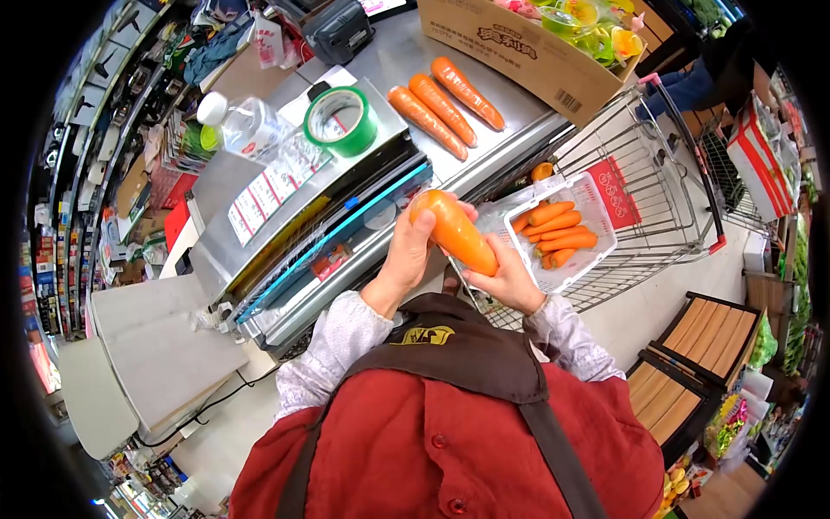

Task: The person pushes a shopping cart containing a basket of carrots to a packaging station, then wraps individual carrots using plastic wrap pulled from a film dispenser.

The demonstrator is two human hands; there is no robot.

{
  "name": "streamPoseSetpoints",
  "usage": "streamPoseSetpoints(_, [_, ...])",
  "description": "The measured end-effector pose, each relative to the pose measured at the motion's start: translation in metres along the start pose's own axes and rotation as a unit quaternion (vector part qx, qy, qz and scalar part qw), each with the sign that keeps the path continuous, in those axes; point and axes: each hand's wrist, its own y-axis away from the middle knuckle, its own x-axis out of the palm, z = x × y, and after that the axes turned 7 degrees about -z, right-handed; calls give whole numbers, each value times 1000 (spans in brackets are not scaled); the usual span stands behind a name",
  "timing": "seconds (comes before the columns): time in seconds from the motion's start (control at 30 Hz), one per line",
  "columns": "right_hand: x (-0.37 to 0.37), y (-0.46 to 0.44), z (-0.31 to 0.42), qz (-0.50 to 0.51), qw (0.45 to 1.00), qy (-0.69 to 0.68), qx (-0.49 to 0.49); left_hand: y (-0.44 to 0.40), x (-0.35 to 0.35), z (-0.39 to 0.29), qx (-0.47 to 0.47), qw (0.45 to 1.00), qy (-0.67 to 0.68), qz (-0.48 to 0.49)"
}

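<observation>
Both of my hands hold one large wrapped carrot (455, 232) in front of my apron; its film looks shiny. My left hand (410, 251) grips the upper left end, thumb along the side. At the lower right end, my right hand (510, 278) closes round the carrot. Beyond them, three wrapped carrots (443, 105) lie side by side on the metal counter (393, 62). To the right, several loose carrots (558, 232) rest in a white plastic basket (603, 227) in the shopping cart.
The wire shopping cart (661, 251) stands at my right. A green tape roll (341, 121) and a plastic bottle (251, 130) sit on the wrapping machine (259, 203). A cardboard box (519, 52) occupies the counter's far end. Wooden slatted stands (705, 337) are at lower right.
</observation>
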Motion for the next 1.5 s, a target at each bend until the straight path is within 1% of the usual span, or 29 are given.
streamPoseSetpoints(0.03, [-7,-7,-4,-23,999,7,-47,-7,6,-1,-6,1000,20,-17])
streamPoseSetpoints(0.07, [-16,-16,-5,-22,999,6,-47,-13,10,-1,-12,999,40,-35])
streamPoseSetpoints(0.1, [-27,-28,-5,-55,992,61,-91,-19,2,7,-49,998,44,4])
streamPoseSetpoints(0.13, [-39,-42,-5,-88,980,117,-135,-22,-4,16,-48,998,42,5])
streamPoseSetpoints(0.2, [-62,-81,-7,-126,977,112,-129,-18,-5,24,-169,977,-87,-93])
streamPoseSetpoints(0.27, [-88,-133,-11,-149,973,165,-59,-9,-12,27,-220,967,-116,-54])
streamPoseSetpoints(0.4, [-124,-237,-31,-197,917,335,-88,15,-19,34,-314,938,-132,-63])
streamPoseSetpoints(0.43, [-129,-258,-39,-197,918,334,-86,19,-24,37,-330,930,-142,-74])
streamPoseSetpoints(0.6, [-130,-300,-48,-200,911,359,-40,37,-39,40,-325,922,-144,-155])
streamPoseSetpoints(0.67, [-128,-303,-41,-160,901,403,-21,40,-45,47,-328,919,-120,-183])
streamPoseSetpoints(0.73, [-130,-298,-40,-118,882,454,-39,41,-50,54,-335,917,-127,-174])
streamPoseSetpoints(0.8, [-139,-301,-60,-157,854,488,-90,40,-49,61,-333,916,-151,-163])
streamPoseSetpoints(0.87, [-163,-300,-79,-182,887,383,-186,37,-46,62,-340,912,-169,-156])
streamPoseSetpoints(0.9, [-169,-268,-48,-164,909,359,-137,37,-46,63,-345,911,-163,-156])
streamPoseSetpoints(0.93, [-183,-246,-46,-166,922,292,-194,37,-46,63,-348,910,-158,-159])
streamPoseSetpoints(0.97, [-200,-223,-51,-143,944,210,-212,37,-46,62,-351,908,-155,-166])
streamPoseSetpoints(1.0, [-205,-183,-31,-145,976,137,-84,36,-47,62,-353,907,-152,-172])
streamPoseSetpoints(1.03, [-217,-160,-40,-137,984,105,-46,36,-48,63,-356,906,-151,-171])
streamPoseSetpoints(1.07, [-221,-134,-48,-169,981,98,22,36,-50,63,-359,904,-145,-183])
streamPoseSetpoints(1.1, [-235,-116,-68,-161,972,133,110,36,-52,64,-362,901,-140,-195])
streamPoseSetpoints(1.13, [-240,-100,-100,-176,961,106,185,36,-54,66,-365,900,-141,-192])
streamPoseSetpoints(1.17, [-237,-84,-140,-232,934,53,267,35,-56,69,-370,896,-142,-200])
streamPoseSetpoints(1.2, [-240,-71,-188,-215,918,-8,333,35,-56,71,-374,892,-143,-208])
streamPoseSetpoints(1.23, [-228,-60,-217,-227,891,-24,391,34,-55,73,-378,888,-151,-212])
streamPoseSetpoints(1.27, [-217,-56,-243,-194,886,34,420,35,-56,76,-381,887,-153,-213])
streamPoseSetpoints(1.3, [-205,-57,-272,-207,833,-25,512,36,-57,79,-390,883,-156,-210])
streamPoseSetpoints(1.33, [-193,-63,-292,-204,833,-28,514,36,-57,82,-397,880,-158,-209])
streamPoseSetpoints(1.4, [-171,-78,-324,-328,765,-120,541,37,-56,86,-410,871,-164,-215])
streamPoseSetpoints(1.5, [-166,-105,-359,-286,758,-62,583,39,-60,92,-430,854,-182,-228])
